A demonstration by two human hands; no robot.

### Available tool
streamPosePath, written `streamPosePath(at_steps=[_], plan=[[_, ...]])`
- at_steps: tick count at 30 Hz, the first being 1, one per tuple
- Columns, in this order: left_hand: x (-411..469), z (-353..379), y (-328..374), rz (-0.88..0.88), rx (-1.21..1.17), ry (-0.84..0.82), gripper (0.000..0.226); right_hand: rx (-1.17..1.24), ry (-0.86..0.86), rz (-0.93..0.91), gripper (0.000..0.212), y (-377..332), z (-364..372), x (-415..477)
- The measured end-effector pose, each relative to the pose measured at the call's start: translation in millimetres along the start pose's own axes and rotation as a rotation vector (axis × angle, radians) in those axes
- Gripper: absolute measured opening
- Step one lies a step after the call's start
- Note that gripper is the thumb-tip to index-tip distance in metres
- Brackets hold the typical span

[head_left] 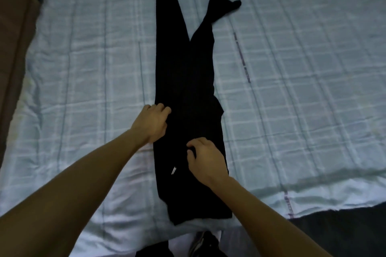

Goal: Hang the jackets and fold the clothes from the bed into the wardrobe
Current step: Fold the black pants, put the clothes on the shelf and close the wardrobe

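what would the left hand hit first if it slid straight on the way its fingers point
The left hand points up and slightly right, so it would probably first meet the black fabric trousers spread on the pale blue checked bedspread; its fingertips already touch their edge.

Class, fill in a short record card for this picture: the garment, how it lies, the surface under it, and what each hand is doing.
garment: black trousers
layout: flat, lengthwise, legs pointing away and splitting apart at the far end
surface: pale blue checked bedcover
left hand: on the trousers' left edge, fingers curled
right hand: on the cloth nearer the waist, fingers bent, seemingly pinching fabric
folded yet: no
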State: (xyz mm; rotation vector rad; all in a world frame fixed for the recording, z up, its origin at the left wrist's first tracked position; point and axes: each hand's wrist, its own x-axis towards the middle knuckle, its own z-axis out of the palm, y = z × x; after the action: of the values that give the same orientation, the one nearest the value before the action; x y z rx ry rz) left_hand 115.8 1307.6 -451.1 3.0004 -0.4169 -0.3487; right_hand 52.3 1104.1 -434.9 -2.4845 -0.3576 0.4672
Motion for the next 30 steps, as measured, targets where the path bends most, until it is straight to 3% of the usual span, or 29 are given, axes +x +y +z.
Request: streamPosePath(at_steps=[9, 18, 27, 30], plan=[[127.6, -15.6, -16.9, -0.209, -0.332, 0.162, 0.039, -0.038, 0.096, 0.093, 0.027, 21.3, -33.0, 118.8], [244.7, -39.1, -54.0, -0.399, -0.584, 0.153, 0.051, 0.032, 0.226, 0.23, 0.03, 25.7, -79.9, 264.8], [339.2, -36.0, -67.1, -0.343, -0.737, 0.152, 0.061, 0.141, 0.349, 0.414, 0.052, 33.5, -120.3, 426.8], [370.4, -35.6, -68.1, -0.325, -0.75, 0.133, 0.055, 0.229, 0.385, 0.472, 0.064, 39.5, -121.6, 474.9]])
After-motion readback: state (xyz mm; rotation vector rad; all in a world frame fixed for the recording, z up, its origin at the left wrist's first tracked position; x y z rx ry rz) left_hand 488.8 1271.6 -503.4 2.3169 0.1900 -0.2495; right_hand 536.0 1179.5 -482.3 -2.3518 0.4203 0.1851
